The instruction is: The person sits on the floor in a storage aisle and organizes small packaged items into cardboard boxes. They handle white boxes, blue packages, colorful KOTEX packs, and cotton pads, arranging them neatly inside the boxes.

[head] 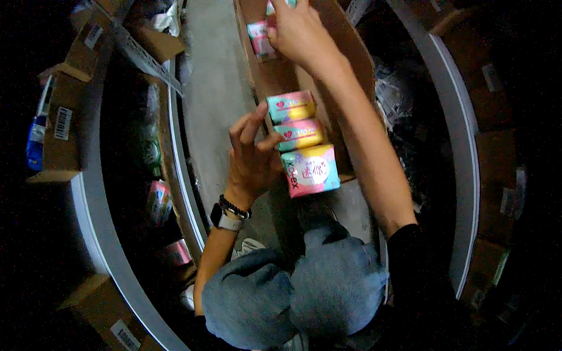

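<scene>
Three Kotex sanitary pad packs in pink, yellow and teal stand in a row in front of me, at the near end of a long open cardboard box point(281, 74). The nearest pack point(311, 171) shows its broad face; the middle pack point(300, 134) and the far pack point(291, 106) show narrow sides. My left hand point(252, 153) is at the row's left side, fingers spread and fingertips near or touching the packs. At the top edge my right hand point(298, 33) reaches over the box, its fingers around a teal-and-white pack point(281, 4), partly cut off. Beside it, a pink and teal pack point(261, 39) lies in the box.
Metal shelving with a pale edge point(456, 79) runs along the right, and a shelf upright point(94, 175) along the left. Cardboard cartons point(66, 127) with barcode labels sit on both sides. Pink packs point(159, 202) lie on the lower left shelf. Clear plastic wrap point(390, 94) is right of the box.
</scene>
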`<action>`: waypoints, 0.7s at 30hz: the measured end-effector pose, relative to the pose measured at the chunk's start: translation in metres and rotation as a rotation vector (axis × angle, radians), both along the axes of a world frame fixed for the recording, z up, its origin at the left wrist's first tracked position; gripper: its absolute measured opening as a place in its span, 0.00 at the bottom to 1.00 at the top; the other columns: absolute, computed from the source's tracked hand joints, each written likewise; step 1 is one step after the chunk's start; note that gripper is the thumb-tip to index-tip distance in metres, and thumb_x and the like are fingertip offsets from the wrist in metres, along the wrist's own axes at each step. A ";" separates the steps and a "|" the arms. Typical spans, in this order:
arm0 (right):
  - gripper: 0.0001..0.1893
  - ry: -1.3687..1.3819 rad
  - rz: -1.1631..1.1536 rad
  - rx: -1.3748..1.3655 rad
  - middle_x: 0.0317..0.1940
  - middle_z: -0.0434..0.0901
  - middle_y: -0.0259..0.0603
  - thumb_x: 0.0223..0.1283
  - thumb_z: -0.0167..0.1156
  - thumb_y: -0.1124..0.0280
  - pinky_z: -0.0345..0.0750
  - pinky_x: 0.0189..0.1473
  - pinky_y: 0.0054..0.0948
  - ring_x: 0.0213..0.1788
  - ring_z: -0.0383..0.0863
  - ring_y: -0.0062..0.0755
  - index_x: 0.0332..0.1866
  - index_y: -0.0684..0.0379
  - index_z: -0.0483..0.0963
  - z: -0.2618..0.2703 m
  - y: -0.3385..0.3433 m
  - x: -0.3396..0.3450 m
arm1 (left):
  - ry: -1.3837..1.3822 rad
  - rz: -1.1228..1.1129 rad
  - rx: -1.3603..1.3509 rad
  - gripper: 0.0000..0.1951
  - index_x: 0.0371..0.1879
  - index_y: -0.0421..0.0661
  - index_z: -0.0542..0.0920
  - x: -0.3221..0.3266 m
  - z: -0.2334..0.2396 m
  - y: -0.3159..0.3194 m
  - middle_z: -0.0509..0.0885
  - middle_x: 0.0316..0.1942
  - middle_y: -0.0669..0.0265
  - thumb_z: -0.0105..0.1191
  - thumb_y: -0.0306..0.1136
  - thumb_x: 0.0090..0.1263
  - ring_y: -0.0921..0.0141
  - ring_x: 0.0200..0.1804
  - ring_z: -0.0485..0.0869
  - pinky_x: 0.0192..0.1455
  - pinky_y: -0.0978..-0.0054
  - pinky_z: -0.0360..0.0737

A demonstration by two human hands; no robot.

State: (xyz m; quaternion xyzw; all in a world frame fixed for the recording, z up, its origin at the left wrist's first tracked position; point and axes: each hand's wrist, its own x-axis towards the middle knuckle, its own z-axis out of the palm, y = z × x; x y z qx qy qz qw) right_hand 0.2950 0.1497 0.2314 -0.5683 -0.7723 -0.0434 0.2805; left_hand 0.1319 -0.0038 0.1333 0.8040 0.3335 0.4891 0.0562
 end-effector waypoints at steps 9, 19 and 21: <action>0.39 0.067 -0.156 -0.044 0.62 0.60 0.66 0.47 0.72 0.72 0.76 0.58 0.51 0.57 0.71 0.77 0.68 0.54 0.63 -0.020 0.021 0.003 | 0.033 -0.050 -0.018 0.14 0.47 0.50 0.74 -0.007 0.005 -0.006 0.61 0.72 0.49 0.49 0.26 0.62 0.49 0.65 0.66 0.67 0.53 0.66; 0.39 0.324 0.162 -0.176 0.56 0.73 0.52 0.47 0.74 0.71 0.73 0.62 0.34 0.60 0.76 0.45 0.67 0.56 0.64 -0.010 -0.030 0.025 | 0.038 -0.048 -0.025 0.13 0.46 0.50 0.73 -0.007 0.003 -0.005 0.61 0.72 0.49 0.49 0.26 0.62 0.49 0.66 0.65 0.67 0.54 0.65; 0.39 0.562 0.280 -0.324 0.56 0.74 0.47 0.47 0.74 0.73 0.72 0.63 0.31 0.61 0.75 0.35 0.67 0.56 0.64 -0.005 -0.053 0.035 | 0.024 -0.049 -0.026 0.12 0.45 0.50 0.73 -0.005 0.003 -0.005 0.61 0.72 0.50 0.50 0.25 0.63 0.50 0.66 0.65 0.67 0.54 0.65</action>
